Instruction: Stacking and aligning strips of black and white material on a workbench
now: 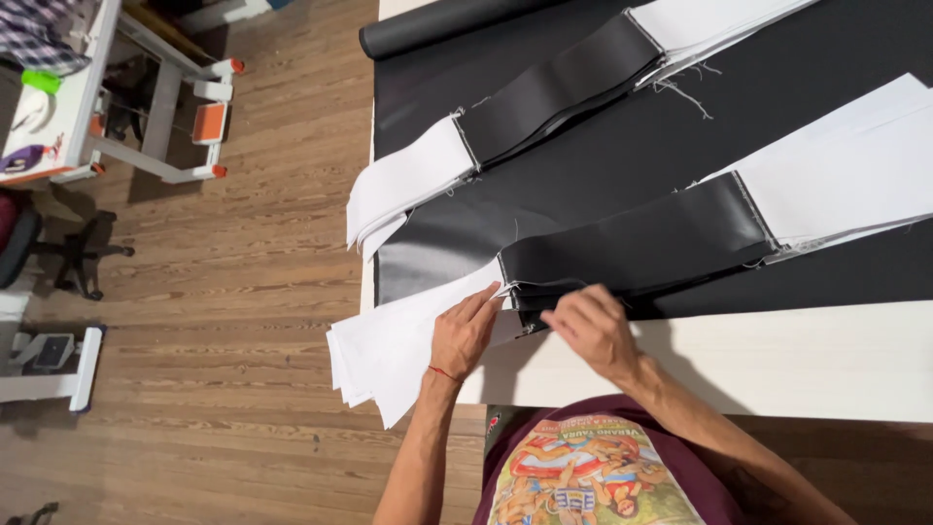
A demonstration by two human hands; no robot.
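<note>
Near the bench's (pixel 777 365) front edge, left hand (pixel 463 333) lies flat on the stacked black-and-white fabric strips (pixel 632 243), right hand (pixel 593 326) apparently pinching their seam; separating one layer seemingly demands light fingertips.

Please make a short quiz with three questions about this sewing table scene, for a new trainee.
1. True or false: the left hand lies flat on the white end of the nearer fabric strip.
2. Where do the fingers of the right hand work? A) on the fabric roll B) at the seam edge where the white part meets the black part C) on the floor
3. What lies at the far end of the table, beyond both strips?

Key
1. True.
2. B.
3. A roll of black fabric.
</note>
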